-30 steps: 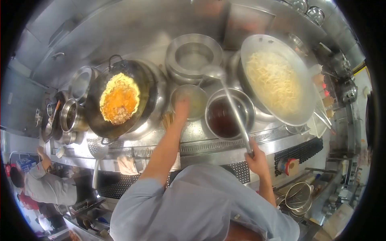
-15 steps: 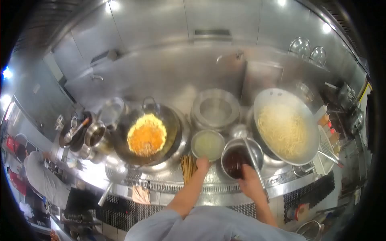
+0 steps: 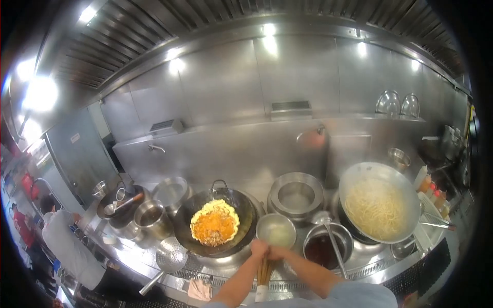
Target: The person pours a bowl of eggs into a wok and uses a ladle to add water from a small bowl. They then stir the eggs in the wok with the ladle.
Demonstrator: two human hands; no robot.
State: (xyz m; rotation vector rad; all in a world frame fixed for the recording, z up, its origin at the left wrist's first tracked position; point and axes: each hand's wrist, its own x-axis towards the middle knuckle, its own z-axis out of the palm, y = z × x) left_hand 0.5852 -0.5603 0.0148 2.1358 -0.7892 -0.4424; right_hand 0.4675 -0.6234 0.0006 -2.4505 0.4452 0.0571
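My left hand and my right hand meet at the front rim of a metal bowl with pale greenish liquid. Both look closed; what is between the fingers is hidden. A bundle of thin bamboo sticks lies below them, between my forearms. To their right stands a metal pot with dark red-brown liquid, a long-handled ladle resting across it. On the left a dark wok holds a yellow egg-like round with orange and brown in its middle.
A large pan of noodles sits at the right. Behind the bowl is a round metal pot. A perforated skimmer and a cloth lie along the front edge. Another person stands at far left.
My right hand has left the pot of dark liquid and come over beside my left hand at the bowl. The head view has tilted up, showing more wall and ceiling.
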